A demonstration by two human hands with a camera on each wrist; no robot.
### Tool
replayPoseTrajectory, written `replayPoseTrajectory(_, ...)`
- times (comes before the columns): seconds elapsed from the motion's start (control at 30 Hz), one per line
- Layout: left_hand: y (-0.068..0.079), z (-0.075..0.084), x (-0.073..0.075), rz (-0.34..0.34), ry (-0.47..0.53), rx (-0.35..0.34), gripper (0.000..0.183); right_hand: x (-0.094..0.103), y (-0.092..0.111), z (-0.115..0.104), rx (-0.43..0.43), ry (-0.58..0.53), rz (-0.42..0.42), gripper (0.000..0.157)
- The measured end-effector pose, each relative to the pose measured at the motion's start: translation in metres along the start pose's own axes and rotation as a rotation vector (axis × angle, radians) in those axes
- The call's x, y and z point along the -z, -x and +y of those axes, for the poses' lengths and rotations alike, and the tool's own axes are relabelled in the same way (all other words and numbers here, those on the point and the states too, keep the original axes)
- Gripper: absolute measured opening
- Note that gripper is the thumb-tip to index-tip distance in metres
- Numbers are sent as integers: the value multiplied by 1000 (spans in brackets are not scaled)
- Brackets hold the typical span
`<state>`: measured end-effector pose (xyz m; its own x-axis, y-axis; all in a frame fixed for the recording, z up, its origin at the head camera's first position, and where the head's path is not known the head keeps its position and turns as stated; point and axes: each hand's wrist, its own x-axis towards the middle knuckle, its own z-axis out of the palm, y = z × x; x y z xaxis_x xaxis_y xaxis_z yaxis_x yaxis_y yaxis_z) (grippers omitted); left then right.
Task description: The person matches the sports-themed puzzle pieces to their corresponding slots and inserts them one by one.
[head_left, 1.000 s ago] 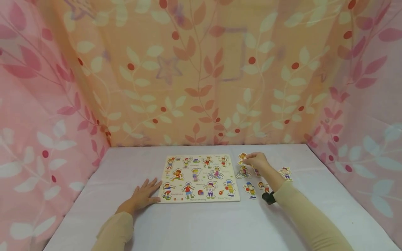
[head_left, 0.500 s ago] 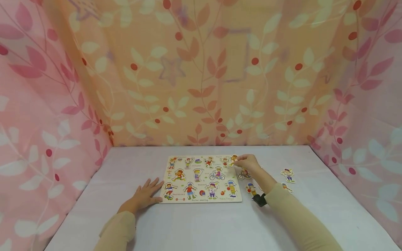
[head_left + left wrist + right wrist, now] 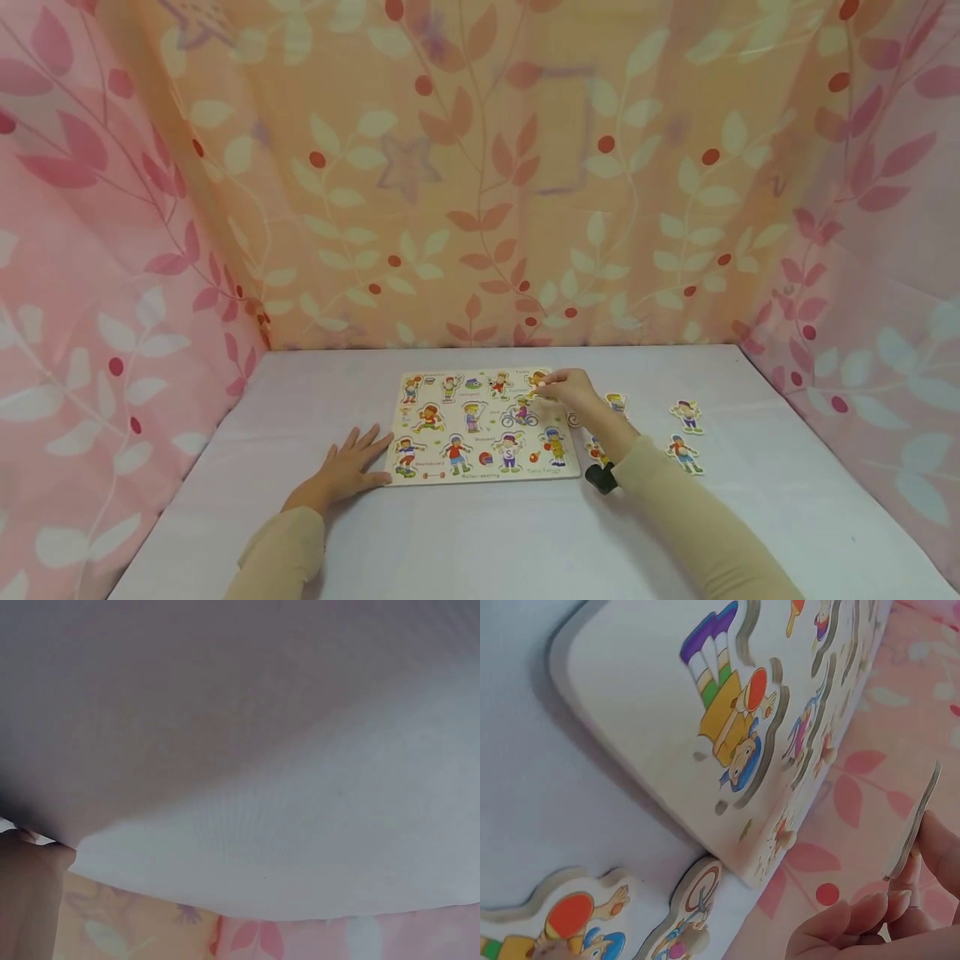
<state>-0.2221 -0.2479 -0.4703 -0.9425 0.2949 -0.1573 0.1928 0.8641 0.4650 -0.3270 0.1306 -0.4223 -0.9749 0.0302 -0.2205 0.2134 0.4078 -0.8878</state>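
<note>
A wooden peg puzzle board [image 3: 566,473] printed with sports figures lies on the white-covered table. My left hand [image 3: 348,462] rests with spread fingers at its left edge; only part of that hand [image 3: 34,892] shows in the left wrist view. Above the board's far right corner, my right hand [image 3: 573,397] pinches a puzzle piece [image 3: 537,380] between thumb and fingers. The right wrist view shows this piece [image 3: 917,825] edge-on, raised off the board. Its picture is mostly hidden by the fingers.
Right of the board lie loose pieces: a baseball player [image 3: 686,417], a roller skater [image 3: 684,454], a golfer [image 3: 617,405] and, partly behind the arm, a table tennis player [image 3: 570,919] and a cyclist [image 3: 682,930]. Patterned curtains [image 3: 480,250] enclose the table's back and sides.
My right hand has carried the pinched piece left, from among the loose pieces to over the board's far right corner. The left hand has stayed in place.
</note>
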Motion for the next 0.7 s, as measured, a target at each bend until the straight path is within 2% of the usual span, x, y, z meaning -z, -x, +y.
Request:
replayPoseTrajectory(0.13, -2, 1, 1, -2, 0, 6, 79, -4, 0, 0, -14, -22, -7, 19)
replayPoseTrajectory(0.4, -6, 2, 2, -35, -7, 42, 81, -18, 1, 0, 11, -44, -20, 17)
replayPoseTrajectory(0.57, -5, 2, 1, -32, -4, 42, 80, -29, 0, -3, -28, -141, -52, 15)
replayPoseTrajectory(0.7, -4, 2, 1, -24, -8, 40, 80, -38, 0, -3, -36, -144, -74, 17)
